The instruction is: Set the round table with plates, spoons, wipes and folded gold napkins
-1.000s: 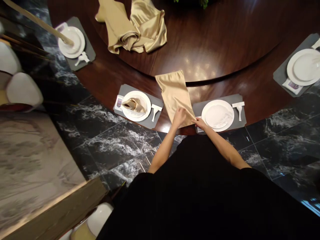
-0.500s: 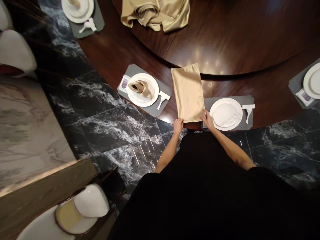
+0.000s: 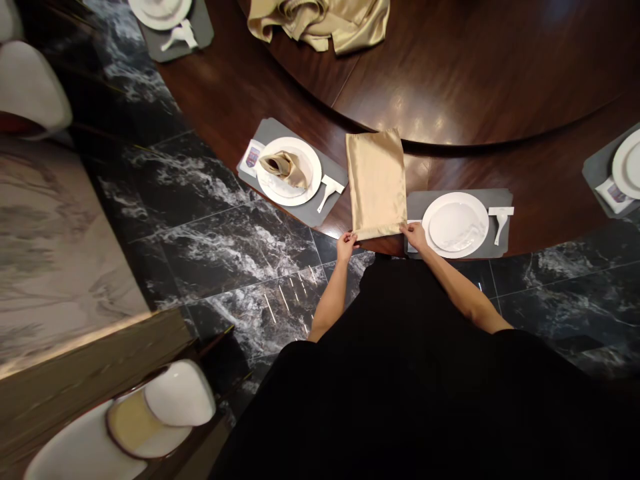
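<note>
A gold satin napkin [image 3: 376, 180] lies spread as a rectangle near the table's edge, between two place settings. Its near edge is turned up in a narrow fold. My left hand [image 3: 346, 244] pinches the near left corner, and my right hand [image 3: 414, 236] pinches the near right corner. Just right of my right hand sits a stack of white plates [image 3: 456, 224] on a grey placemat [image 3: 460, 197]. On the left, another plate [image 3: 314, 175] carries a rolled, folded gold napkin [image 3: 285, 168].
A heap of gold napkins [image 3: 320, 20] lies on the raised round centre of the wooden table [image 3: 465, 73]. White spoons on rests [image 3: 330, 191] stand beside the plates. Further settings [image 3: 631, 163] follow along the rim. White chairs [image 3: 35, 83] stand on the marble floor to the left.
Both hands have turned the napkin's near edge up into a narrow fold, and each now pinches a corner. The view has shifted slightly.
</note>
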